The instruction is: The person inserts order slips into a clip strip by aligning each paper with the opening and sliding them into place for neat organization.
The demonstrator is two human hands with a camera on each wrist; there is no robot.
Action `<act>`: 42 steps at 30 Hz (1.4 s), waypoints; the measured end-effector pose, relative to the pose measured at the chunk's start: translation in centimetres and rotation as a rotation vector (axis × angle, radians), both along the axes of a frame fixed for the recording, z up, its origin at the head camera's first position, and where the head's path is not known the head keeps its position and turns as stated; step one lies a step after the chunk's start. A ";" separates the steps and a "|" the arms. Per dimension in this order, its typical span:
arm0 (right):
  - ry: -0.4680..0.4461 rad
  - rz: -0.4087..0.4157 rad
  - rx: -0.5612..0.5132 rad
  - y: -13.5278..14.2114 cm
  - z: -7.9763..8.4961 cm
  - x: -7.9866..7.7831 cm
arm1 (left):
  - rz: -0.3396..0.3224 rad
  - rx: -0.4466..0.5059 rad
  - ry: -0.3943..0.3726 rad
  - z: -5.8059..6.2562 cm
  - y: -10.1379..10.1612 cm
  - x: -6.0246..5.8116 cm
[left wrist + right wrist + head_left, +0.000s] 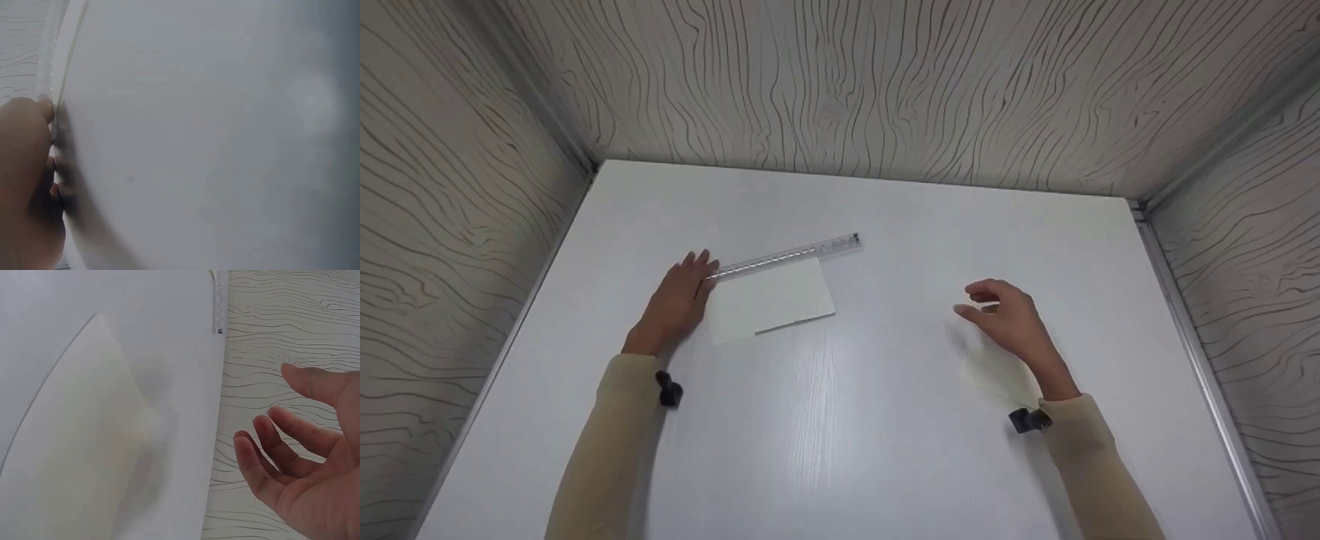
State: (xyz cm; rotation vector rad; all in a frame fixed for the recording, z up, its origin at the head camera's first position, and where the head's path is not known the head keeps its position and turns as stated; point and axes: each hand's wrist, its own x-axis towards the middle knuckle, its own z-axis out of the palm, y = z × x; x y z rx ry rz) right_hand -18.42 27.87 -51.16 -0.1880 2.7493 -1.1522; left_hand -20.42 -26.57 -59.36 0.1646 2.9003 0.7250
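Observation:
My left hand (676,300) lies on the white table with fingers stretched out, touching the left end of a clear plastic ruler (787,257). Along the ruler's near side is cream paper (780,296), its lower edge stepped and showing a thin dark line on the right part. In the left wrist view the thumb side of the left hand (25,163) reaches the ruler, partly out of frame. Over the right side of the table hovers my right hand (1006,319), fingers loosely bent, thumb apart, nothing held. Beneath its wrist lies another cream paper piece (997,371), partly covered.
The white table (900,442) has a far edge against a wood-grain patterned wall (840,90). Similar panels stand at the left and right, with metal rails along the table's sides. Each wrist carries a small black camera.

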 end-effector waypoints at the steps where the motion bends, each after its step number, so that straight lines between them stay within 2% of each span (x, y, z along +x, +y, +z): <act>1: -0.009 0.014 0.015 0.5 0.0 0.3 | -0.003 0.001 0.001 0.1 0.0 0.0; 6: -0.066 0.100 0.092 2.3 0.4 1.8 | -0.002 -0.004 -0.006 0.4 0.0 0.0; 11: -0.090 0.151 0.183 3.6 0.3 3.1 | 0.012 -0.009 -0.021 0.4 0.2 0.1; 19: -0.113 0.181 0.247 5.0 -1.3 4.9 | 0.018 -0.013 -0.027 -0.1 0.3 0.2; 25: -0.075 0.198 0.291 5.1 -2.5 6.0 | 0.027 -0.011 -0.029 -0.1 0.2 0.1; 32: -0.059 0.204 0.319 4.7 -3.6 6.7 | 0.016 -0.010 -0.035 0.0 0.2 0.1; 42: -0.047 0.231 0.365 4.7 -4.3 6.7 | 0.019 -0.013 -0.036 -0.1 0.1 -0.1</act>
